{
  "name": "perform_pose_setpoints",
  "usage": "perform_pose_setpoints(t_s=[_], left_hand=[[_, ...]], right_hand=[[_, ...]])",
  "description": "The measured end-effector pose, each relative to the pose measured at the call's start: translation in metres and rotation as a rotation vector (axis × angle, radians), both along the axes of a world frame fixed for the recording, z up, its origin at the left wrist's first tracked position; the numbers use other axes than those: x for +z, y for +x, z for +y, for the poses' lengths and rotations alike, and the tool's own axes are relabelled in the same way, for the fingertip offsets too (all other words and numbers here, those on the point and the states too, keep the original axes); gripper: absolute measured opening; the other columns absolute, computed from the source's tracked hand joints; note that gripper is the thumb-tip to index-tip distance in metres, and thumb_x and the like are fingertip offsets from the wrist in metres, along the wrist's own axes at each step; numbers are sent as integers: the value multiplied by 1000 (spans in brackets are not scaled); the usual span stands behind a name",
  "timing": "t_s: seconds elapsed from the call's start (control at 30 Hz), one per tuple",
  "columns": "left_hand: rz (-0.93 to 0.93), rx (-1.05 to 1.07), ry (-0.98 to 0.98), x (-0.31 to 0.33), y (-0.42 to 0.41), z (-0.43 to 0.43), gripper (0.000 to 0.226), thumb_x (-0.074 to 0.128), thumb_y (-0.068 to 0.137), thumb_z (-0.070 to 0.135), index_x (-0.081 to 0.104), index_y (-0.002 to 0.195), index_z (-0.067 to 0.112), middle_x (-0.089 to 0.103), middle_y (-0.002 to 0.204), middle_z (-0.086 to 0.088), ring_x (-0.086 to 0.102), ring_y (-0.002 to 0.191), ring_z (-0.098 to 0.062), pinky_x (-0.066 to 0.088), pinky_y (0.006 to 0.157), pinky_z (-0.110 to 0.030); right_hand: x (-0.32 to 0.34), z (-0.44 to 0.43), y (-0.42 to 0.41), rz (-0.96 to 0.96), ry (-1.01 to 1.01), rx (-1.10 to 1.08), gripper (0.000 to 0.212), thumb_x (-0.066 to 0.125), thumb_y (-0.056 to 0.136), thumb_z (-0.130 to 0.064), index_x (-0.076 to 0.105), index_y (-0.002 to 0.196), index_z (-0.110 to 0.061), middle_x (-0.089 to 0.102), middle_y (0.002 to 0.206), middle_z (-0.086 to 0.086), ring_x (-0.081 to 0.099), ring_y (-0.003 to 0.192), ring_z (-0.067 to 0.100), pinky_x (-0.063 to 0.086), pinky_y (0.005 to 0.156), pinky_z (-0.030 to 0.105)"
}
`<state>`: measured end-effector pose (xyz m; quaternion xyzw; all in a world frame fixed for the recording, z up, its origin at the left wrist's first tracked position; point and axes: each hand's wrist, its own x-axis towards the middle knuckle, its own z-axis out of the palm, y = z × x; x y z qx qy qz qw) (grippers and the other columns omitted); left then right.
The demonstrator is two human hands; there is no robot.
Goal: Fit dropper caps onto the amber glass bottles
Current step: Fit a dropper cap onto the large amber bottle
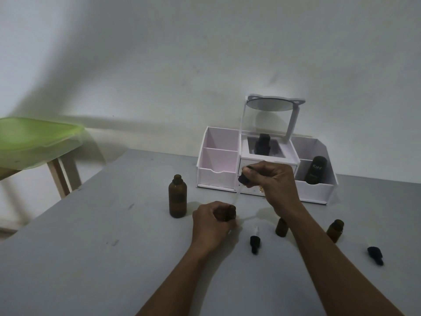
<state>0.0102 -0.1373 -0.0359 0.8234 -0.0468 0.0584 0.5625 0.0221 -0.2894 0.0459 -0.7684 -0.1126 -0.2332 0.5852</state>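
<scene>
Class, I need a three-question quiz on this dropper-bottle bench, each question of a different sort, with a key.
1. True or false: the tall amber bottle left of the hands already has its cap on.
2. How many loose dropper caps lie on the grey table?
3. What does the right hand hold? A) a dropper cap with its glass pipette aimed at the bottle gripped by the left hand; B) the black Kahf bottle; C) nothing.

Key: 1 false, its neck is open. 2 two: one near the left hand, one at far right. 3 A.
</scene>
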Motion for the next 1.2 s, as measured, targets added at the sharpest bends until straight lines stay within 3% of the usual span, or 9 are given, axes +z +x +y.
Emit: perform_pose_setpoints(t_s=[0.07, 0.27, 0.37, 0.43, 0.57, 0.73, 0.83, 0.97, 1.2], left_hand=[[10, -5, -13, -1, 0, 0, 33, 81, 73, 21, 71, 105, 21, 71, 98, 7, 64, 83, -1, 48, 81, -13], [2, -20, -6, 0, -1, 1, 36, 80, 74, 19, 69, 109, 22, 70, 108, 6, 64, 93, -6, 49, 95, -23], [33, -17, -67, 2, -7, 7, 55, 83, 71, 22, 62, 121, 21, 64, 117, 9, 61, 103, -6, 49, 97, -28], [54, -3, -106, 1, -13, 17, 60, 83, 70, 22, 59, 125, 22, 61, 120, 9, 59, 107, -7, 48, 93, -22], [61, 54, -125, -3, -28, 56, 44, 82, 72, 27, 65, 112, 27, 67, 108, 13, 62, 93, 1, 50, 85, -16], [-44, 313, -65, -2, -32, 112, 31, 80, 74, 27, 67, 101, 30, 69, 98, 9, 61, 81, 3, 47, 73, -12], [-104, 380, -102, -2, -21, 127, 43, 81, 74, 21, 64, 113, 25, 67, 110, 5, 61, 91, -4, 45, 72, -10], [-114, 304, -99, -2, -3, 124, 64, 83, 70, 20, 57, 129, 22, 59, 128, 2, 58, 110, -14, 50, 90, -26], [-120, 177, -102, -1, 20, 123, 75, 87, 61, 29, 56, 129, 26, 60, 127, 5, 57, 104, -7, 47, 82, -17]], right_hand=[[-1, -1, 1, 3, -1, -1, 8, 72, 86, -11, 77, 92, -12, 76, 82, 6, 74, 70, 14, 59, 64, 20], [6, 0, -1, 27, 9, 17, 9, 70, 88, -13, 74, 95, -16, 75, 86, 5, 75, 73, 13, 63, 67, 28], [20, 2, -7, -28, 73, 10, 11, 69, 88, -12, 73, 97, -16, 76, 87, 6, 75, 75, 17, 63, 66, 29], [31, 8, -11, -68, 105, 8, 13, 68, 89, -11, 73, 102, -11, 76, 90, 8, 75, 76, 17, 62, 65, 27], [52, 35, -16, -98, 214, 87, 16, 67, 89, -10, 73, 104, -6, 75, 95, 13, 76, 81, 22, 62, 67, 30], [58, 77, -5, -106, 299, 166, 13, 70, 87, -10, 74, 99, -12, 76, 93, 15, 75, 81, 28, 63, 67, 35], [54, 91, 6, -90, 281, 159, 15, 69, 89, -9, 73, 103, -8, 75, 96, 15, 76, 81, 23, 63, 68, 33], [46, 98, 20, -81, 241, 135, 20, 69, 89, -10, 73, 107, -3, 76, 93, 12, 76, 80, 20, 63, 67, 31], [37, 99, 32, -59, 212, 115, 20, 70, 89, -12, 74, 106, -4, 77, 93, 10, 76, 80, 19, 63, 69, 33]])
